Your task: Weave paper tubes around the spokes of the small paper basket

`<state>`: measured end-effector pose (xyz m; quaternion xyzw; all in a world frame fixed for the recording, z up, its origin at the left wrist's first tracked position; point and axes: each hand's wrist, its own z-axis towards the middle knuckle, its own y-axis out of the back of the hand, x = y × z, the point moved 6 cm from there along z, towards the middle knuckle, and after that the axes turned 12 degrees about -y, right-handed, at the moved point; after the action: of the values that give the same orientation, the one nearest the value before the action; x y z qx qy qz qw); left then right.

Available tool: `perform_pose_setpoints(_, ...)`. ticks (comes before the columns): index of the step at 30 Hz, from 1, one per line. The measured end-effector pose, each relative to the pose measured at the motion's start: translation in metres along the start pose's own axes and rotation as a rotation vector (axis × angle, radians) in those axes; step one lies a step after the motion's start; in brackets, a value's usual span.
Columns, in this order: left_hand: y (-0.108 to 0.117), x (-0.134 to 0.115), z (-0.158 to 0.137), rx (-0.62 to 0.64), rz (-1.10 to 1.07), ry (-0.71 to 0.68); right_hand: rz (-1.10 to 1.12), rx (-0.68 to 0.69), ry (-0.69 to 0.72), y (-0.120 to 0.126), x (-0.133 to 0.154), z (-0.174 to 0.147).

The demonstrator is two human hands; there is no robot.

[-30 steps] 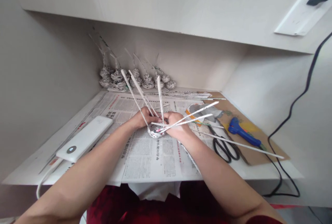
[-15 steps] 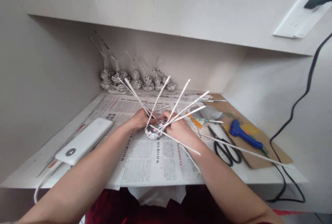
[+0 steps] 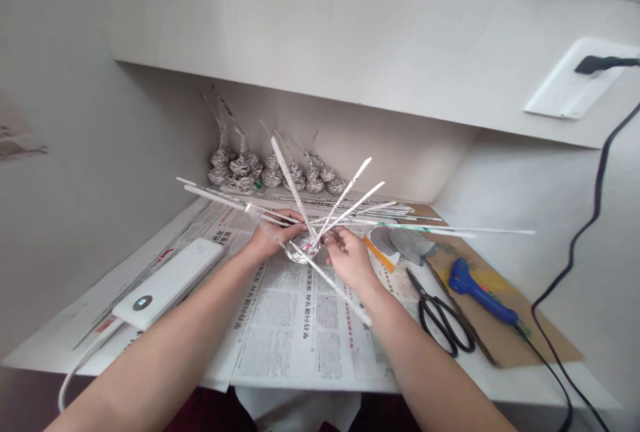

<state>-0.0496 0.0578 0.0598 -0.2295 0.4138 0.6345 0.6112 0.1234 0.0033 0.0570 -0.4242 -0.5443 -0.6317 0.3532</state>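
Note:
A small round woven piece (image 3: 299, 257) of rolled newspaper sits over the newspaper sheet, with several white paper sticks fanning out from its rim. My left hand (image 3: 274, 235) is closed on its left side, the thumb near the base of the sticks. At the right edge my right hand (image 3: 349, 257) has its fingers bent and pinched on a paper stick (image 3: 425, 227) that runs far out to the right. The fingertips are partly hidden among the sticks.
Several gourd-shaped woven pieces (image 3: 243, 172) stand at the back wall. A white power bank (image 3: 170, 282) lies left. On the right are black scissors (image 3: 440, 319), a blue glue gun (image 3: 483, 292) with its cord on cardboard (image 3: 540, 342), and grey scraps (image 3: 410, 245).
The view has tilted up slightly. The woven piece has turned, so its sticks point differently. My right hand has opened a little and moved slightly away; the long stick now points right.

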Motion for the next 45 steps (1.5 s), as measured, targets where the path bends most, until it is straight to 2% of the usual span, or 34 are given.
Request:
perform_pose_setpoints(2,-0.005,-0.003,-0.002,-0.001,-0.008,-0.012,0.324,0.044,-0.111,-0.005,-0.009,0.007)
perform_pose_setpoints(4,-0.010,-0.004,-0.003,-0.004,0.009,-0.015,0.551,0.088,-0.216,-0.011,-0.017,0.011)
perform_pose_setpoints(7,-0.012,-0.003,-0.005,-0.048,0.045,0.013,0.778,0.135,-0.382,-0.020,-0.026,0.013)
perform_pose_setpoints(10,-0.011,-0.003,-0.007,-0.082,0.081,0.029,0.899,0.120,-0.443,-0.023,-0.032,0.013)
perform_pose_setpoints(14,-0.012,-0.003,-0.010,-0.077,0.098,0.023,0.863,0.069,-0.363,-0.022,-0.033,0.016)
perform_pose_setpoints(18,-0.019,-0.006,-0.011,-0.014,0.055,-0.010,0.759,0.014,-0.231,-0.016,-0.028,0.017)
perform_pose_setpoints(22,-0.028,-0.009,-0.014,0.055,0.045,-0.001,0.717,-0.093,-0.175,-0.006,-0.027,0.020)
perform_pose_setpoints(26,-0.034,-0.011,-0.016,0.098,0.061,0.026,0.645,-0.146,0.022,0.007,-0.018,0.023)
perform_pose_setpoints(28,-0.034,-0.011,-0.017,0.102,0.055,0.029,0.672,-0.176,0.077,0.014,-0.014,0.023)
perform_pose_setpoints(34,-0.032,-0.020,-0.017,0.074,0.135,-0.107,0.822,-0.148,-0.005,0.019,-0.008,0.022)
perform_pose_setpoints(37,-0.030,-0.020,-0.017,0.044,0.188,-0.104,0.725,-0.165,-0.001,0.016,-0.011,0.022)
perform_pose_setpoints(41,-0.025,-0.016,-0.017,-0.020,0.192,-0.068,0.473,-0.076,-0.028,0.006,-0.016,0.022)
perform_pose_setpoints(43,-0.023,-0.015,-0.017,-0.026,0.196,-0.070,0.403,-0.023,-0.077,0.002,-0.018,0.020)
perform_pose_setpoints(45,-0.022,-0.015,-0.016,-0.024,0.221,-0.100,0.429,0.023,-0.173,-0.003,-0.021,0.018)
